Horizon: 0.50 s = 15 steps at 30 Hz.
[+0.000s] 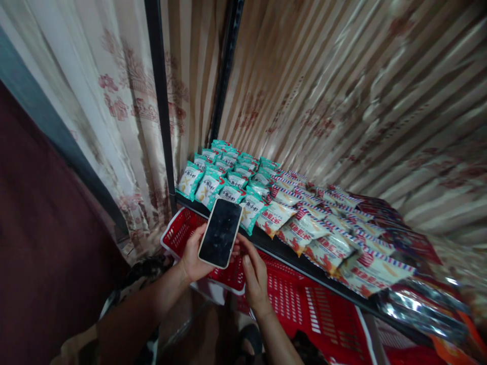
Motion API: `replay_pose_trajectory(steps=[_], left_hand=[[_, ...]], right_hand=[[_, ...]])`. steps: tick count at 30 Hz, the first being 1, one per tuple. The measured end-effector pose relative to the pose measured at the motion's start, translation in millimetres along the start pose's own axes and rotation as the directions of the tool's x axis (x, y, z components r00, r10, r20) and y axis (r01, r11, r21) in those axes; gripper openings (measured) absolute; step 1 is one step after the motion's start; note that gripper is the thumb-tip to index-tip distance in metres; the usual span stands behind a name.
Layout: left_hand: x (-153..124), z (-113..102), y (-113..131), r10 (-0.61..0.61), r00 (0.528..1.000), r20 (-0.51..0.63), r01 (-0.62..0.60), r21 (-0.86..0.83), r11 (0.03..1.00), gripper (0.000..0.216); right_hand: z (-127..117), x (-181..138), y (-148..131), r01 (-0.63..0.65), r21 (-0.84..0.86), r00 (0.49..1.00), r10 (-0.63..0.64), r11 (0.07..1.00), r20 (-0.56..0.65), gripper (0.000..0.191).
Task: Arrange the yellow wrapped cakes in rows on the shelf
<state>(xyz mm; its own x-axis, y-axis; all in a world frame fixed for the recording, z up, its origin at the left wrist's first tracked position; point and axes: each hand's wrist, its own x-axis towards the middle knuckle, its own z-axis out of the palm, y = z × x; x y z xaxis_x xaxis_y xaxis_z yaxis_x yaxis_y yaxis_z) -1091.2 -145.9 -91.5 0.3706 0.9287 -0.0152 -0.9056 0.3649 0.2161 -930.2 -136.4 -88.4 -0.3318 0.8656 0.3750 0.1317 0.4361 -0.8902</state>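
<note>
A smartphone point(219, 233) with a dark screen and a pale case is in my left hand point(194, 256). The palm supports it from the left, and fingertips show past its right edge. My right hand point(255, 279) is beside the phone's lower right side, fingers loosely bent and thumb a little apart from them. Whether it touches the phone's edge I cannot tell. Just beyond the phone, teal-and-white snack bags point(231, 192) stand in rows on a dark shelf point(281, 251).
White snack bags with striped tops point(331, 251) fill the shelf's middle. Shiny silver packs point(422, 304) lie farther right. Red plastic baskets point(289, 294) sit below the shelf edge. A black upright post point(160, 91) rises at left, with patterned curtains point(304, 96) behind.
</note>
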Motion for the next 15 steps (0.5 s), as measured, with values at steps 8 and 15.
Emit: replay_pose_trajectory(steps=[8, 15], left_hand=[[0.5, 4.3, -0.2, 0.023, 0.999, -0.048, -0.023, 0.017, 1.000, 0.053], [0.5, 0.1, 0.0, 0.014, 0.999, -0.038, -0.014, 0.005, 1.000, 0.054]], right_hand=[[-0.1, 0.3, 0.1, -0.015, -0.014, 1.000, 0.015, 1.000, -0.009, 0.040], [-0.9, 0.8, 0.9, -0.016, 0.010, 1.000, 0.016, 1.000, -0.006, 0.040]])
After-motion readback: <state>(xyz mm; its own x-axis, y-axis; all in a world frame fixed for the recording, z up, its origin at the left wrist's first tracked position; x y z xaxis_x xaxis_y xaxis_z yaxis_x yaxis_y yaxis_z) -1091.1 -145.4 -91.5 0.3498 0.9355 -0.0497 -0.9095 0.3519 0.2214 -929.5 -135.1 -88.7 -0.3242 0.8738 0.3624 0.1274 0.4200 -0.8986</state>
